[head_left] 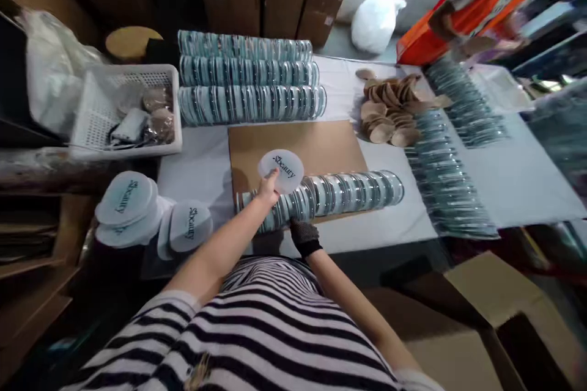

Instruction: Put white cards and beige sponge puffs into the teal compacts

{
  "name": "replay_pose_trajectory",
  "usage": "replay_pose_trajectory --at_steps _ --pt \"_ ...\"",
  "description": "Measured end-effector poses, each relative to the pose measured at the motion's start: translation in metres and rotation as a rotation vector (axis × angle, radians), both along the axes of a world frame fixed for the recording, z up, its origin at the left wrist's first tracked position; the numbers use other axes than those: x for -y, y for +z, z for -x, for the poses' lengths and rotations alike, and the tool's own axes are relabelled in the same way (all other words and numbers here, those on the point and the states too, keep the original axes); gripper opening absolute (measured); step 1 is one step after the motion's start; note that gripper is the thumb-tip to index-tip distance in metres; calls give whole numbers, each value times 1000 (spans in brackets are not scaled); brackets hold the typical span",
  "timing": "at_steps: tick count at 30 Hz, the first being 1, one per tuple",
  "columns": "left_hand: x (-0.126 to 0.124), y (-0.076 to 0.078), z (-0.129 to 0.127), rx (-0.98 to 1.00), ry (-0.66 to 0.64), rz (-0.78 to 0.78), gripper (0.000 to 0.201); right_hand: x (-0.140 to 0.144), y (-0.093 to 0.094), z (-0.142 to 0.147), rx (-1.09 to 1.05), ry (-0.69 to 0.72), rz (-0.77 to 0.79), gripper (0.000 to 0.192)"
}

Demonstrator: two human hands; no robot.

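Note:
My left hand (269, 189) is closed on the edge of a white round disc (288, 166) printed with dark "beauty" lettering, its thumb on the printed face. The disc is held over the left part of a row of round, glass-like pieces (358, 192) standing on edge. My right hand (304, 238), in a dark glove, is at the near side of this row and seems to touch it; its fingers are mostly hidden. Under the row lies a brown cardboard sheet (298, 134). More printed white discs (126, 198) are stacked at the left, beside a smaller pile (191, 227).
Three more rows of glass-like pieces (252, 104) lie at the back. A white basket (167, 148) stands left. Brown oval pieces (380, 133) and further rows (452, 177) are at right. A person in orange (477, 6) stands beyond. An open carton (495, 293) is bottom right.

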State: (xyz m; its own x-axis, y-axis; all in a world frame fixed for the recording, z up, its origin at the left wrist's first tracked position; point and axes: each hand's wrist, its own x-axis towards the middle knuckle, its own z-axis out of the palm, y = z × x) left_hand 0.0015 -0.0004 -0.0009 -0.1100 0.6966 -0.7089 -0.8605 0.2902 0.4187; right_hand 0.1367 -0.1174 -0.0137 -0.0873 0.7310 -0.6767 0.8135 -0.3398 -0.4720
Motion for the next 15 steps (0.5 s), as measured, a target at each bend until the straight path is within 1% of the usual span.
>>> replay_pose_trajectory --at_steps 2,5,6,7,8,9,11,13,14,15 --pt "1 -2 -3 2 11 -14 30 0 -1 -3 -206 -35 112 28" --pt "1 -3 -5 -5 13 -43 34 -5 0 -10 -492 -126 219 37" --pt "1 -3 -6 -12 9 -52 34 -9 1 -13 -533 -160 223 38" --pt "1 -2 -6 -20 2 -58 34 -15 4 -17 -527 -187 199 39" --pt "1 -2 -7 -31 -7 -61 32 -22 7 -21 -474 -203 146 38" --pt "1 -1 -7 -42 -20 -62 31 -31 12 -26 -385 -224 51 38" --pt "3 2 -9 -73 -42 -67 27 -52 24 -36 -249 -316 -236 42" --pt "8 5 -11 -103 -67 -71 25 -69 39 -41 -167 -404 -514 50" --pt "11 7 -12 -117 -83 -77 25 -73 45 -40 -110 -396 -626 53" --pt "16 8 -13 -133 -97 -86 25 -75 51 -36 -51 -343 -711 56"
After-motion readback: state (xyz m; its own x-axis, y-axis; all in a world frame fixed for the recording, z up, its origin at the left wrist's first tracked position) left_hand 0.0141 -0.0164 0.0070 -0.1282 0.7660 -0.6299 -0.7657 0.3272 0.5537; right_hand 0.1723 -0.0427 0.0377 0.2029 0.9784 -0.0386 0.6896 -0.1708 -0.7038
